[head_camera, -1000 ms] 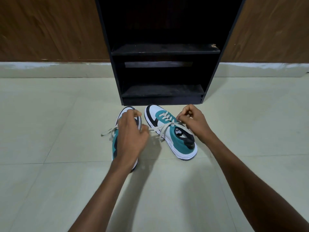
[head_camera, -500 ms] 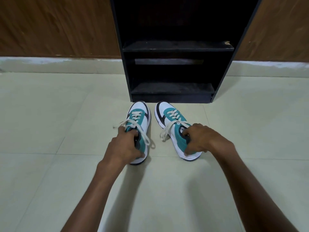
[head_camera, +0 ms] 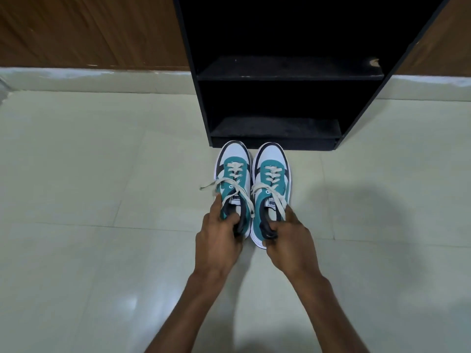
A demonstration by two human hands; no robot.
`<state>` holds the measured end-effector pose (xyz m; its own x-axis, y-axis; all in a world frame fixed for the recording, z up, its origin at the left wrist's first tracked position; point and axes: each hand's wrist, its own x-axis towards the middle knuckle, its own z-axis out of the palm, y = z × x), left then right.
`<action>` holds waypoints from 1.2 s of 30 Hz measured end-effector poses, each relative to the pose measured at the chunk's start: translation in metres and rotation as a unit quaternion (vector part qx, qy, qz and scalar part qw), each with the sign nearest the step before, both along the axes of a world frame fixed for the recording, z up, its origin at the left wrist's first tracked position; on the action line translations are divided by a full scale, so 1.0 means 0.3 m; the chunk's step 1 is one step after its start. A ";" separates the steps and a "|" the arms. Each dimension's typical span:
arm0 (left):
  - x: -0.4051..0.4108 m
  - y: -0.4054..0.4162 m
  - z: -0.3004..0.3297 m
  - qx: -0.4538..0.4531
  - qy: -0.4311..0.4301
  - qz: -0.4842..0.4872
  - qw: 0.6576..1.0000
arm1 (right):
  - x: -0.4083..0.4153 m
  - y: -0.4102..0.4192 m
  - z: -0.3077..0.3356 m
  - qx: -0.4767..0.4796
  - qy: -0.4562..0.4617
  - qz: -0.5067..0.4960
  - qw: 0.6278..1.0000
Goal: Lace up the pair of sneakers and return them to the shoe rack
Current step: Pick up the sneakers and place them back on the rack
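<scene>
Pale glossy floor tiles (head_camera: 102, 225) fill the lower view, with a brown wood-grain wall (head_camera: 89, 29) at ten o'clock and a black shoe rack (head_camera: 290, 75) standing at twelve o'clock, its two shelves bare. Just in front of the rack's base, toes pointing at it, the pair of sneakers sits side by side and close together. The left hand (head_camera: 219, 240) is closed around the heel collar of the left sneaker (head_camera: 233, 174), fingers hooked inside the opening; the right hand (head_camera: 288, 240) grips the right sneaker (head_camera: 271, 177) the same way, thumb on the outer side.

The step in hand looks like the lift into the rack. To do it well, keep both heels pinched firmly, raise the toes enough to clear the bottom shelf's (head_camera: 275, 128) front lip, and slide both shoes in level and together. The loose lace ends need watching, since one trails out toward nine o'clock and could snag or be trapped underneath.

Each sneaker is white at the toe with teal panels, dark trim, a thick white sole and cream laces (head_camera: 234, 171) crossed up the eyelets. Whether the ends are knotted I cannot tell.
</scene>
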<state>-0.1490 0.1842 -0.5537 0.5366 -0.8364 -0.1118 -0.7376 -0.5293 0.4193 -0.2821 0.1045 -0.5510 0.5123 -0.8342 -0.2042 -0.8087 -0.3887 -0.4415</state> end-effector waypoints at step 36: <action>0.376 -0.708 1.326 -0.007 0.007 0.017 1.000 | 0.367 -0.710 1.319 -0.050 0.018 0.024 0.998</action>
<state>-0.0361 -0.0280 -0.1558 0.5627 -0.8195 -0.1086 -0.7134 -0.5478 0.4370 -0.1721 -0.1085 -0.1553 0.5468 -0.8255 -0.1399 -0.8023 -0.4688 -0.3695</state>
